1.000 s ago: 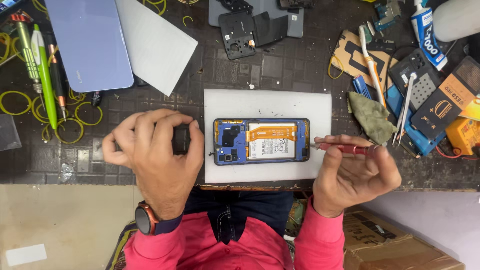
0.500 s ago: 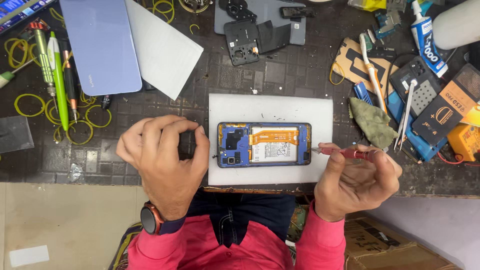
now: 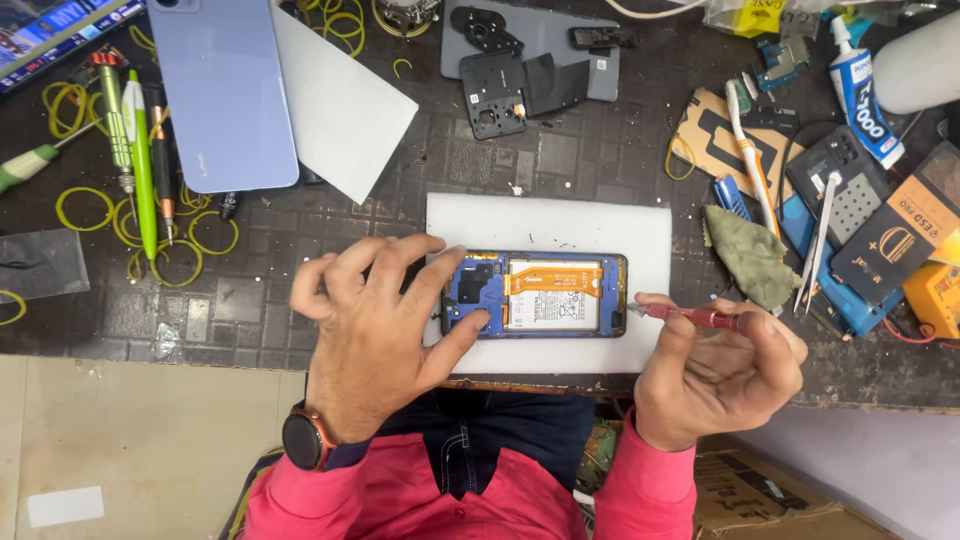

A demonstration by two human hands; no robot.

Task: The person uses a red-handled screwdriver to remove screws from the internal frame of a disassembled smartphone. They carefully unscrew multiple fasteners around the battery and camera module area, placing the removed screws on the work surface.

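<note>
An opened phone with a blue frame, an orange flex cable and a white battery lies on a white mat. My left hand rests at the phone's left end, its fingers spread and its thumb and fingertips touching the frame. My right hand holds a red-handled screwdriver, whose tip points at the phone's right end.
A lilac phone back cover and a white sheet lie at the far left, with green screwdrivers and yellow rubber bands. Black phone parts sit at the back. A glue tube, tweezers and a green cloth crowd the right.
My left hand has moved right and opened from a curled fist onto the phone's left end. The right hand still holds the screwdriver at the right end.
</note>
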